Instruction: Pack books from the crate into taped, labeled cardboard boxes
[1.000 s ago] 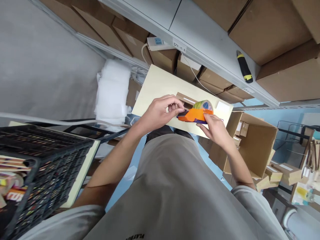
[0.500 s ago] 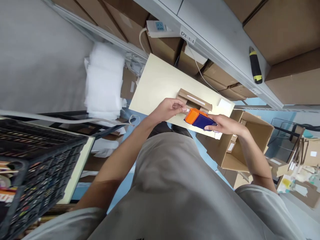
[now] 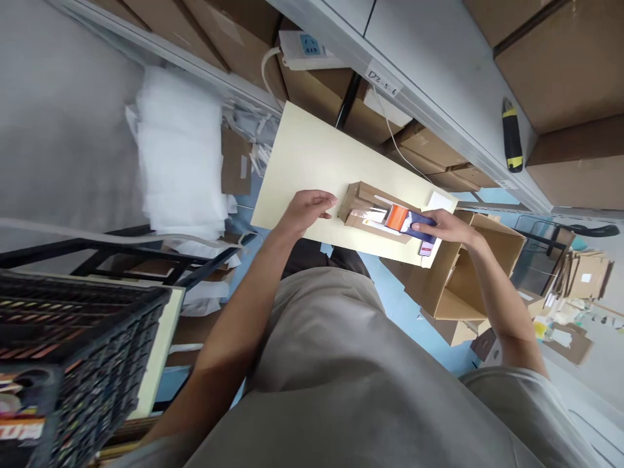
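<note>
My right hand is wrapped round a tape dispenser with an orange front and a dark blue body. The dispenser rests over a small brown cardboard box on the cream tabletop. A shiny strip, which looks like clear tape, runs along the box top from its left end to the dispenser. Left of the box, and apart from it, my left hand hovers empty with loosely bent fingers. Beside the dispenser lies a small phone-like item, partly hidden by my right hand.
An open carton stands right of the table. At left are white packing sheets and a black crate. A shelf above holds a black-and-yellow utility knife. A power strip hangs near cartons.
My right hand has moved the tape dispenser rightward onto the box, with a shiny strip now along its top. My left hand has drawn back to the left, away from the dispenser's front.
</note>
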The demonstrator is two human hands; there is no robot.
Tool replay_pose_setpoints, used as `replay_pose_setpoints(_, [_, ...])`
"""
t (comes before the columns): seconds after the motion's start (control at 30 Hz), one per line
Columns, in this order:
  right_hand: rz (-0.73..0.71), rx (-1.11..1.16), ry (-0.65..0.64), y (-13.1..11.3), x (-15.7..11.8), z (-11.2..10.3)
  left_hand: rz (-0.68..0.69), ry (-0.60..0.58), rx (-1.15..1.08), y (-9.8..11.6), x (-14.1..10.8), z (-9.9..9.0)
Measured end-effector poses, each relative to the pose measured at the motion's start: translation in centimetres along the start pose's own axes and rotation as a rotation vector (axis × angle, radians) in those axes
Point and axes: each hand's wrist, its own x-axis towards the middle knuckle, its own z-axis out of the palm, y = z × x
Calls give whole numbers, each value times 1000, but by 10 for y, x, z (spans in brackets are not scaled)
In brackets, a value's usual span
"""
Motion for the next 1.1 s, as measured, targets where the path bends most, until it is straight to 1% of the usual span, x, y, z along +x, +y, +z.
replay_pose_setpoints(0.1, [-5, 49, 7, -1, 10, 10, -41, 10, -20, -3, 7, -11])
replay_pose_setpoints(0.23, [-6, 63, 36, 3, 23, 24, -46, -18, -23, -7, 18, -21])
replay_pose_setpoints(0.43, [25, 65, 76, 8, 38, 38, -52, -24, 3, -19, 37, -23])
replay_pose_setpoints(0.6, [54, 83, 96, 2, 40, 42, -87, -9, 0, -40, 61, -22])
replay_pose_setpoints(0.67, [58, 85, 99, 1, 40, 43, -107, -13, 5, -49, 72, -18])
replay_pose_setpoints(0.73, [56, 78, 110, 2, 40, 45, -132, -26, 10, -58, 81, -9])
replay_pose_setpoints(0.87, [69, 61, 125, 6, 42, 48, -191, -84, 15, -72, 93, 19])
replay_pose_setpoints(0.93, [88, 64, 129, 7, 42, 49, -191, -98, 39, -79, 95, 29])
replay_pose_setpoints(1.0, [93, 68, 133, 7, 42, 48, -141, -60, 98, -84, 94, 33])
replay_pose_setpoints(1.1, [79, 66, 132, 5, 42, 47, -21, 68, 235, -87, 86, 30])
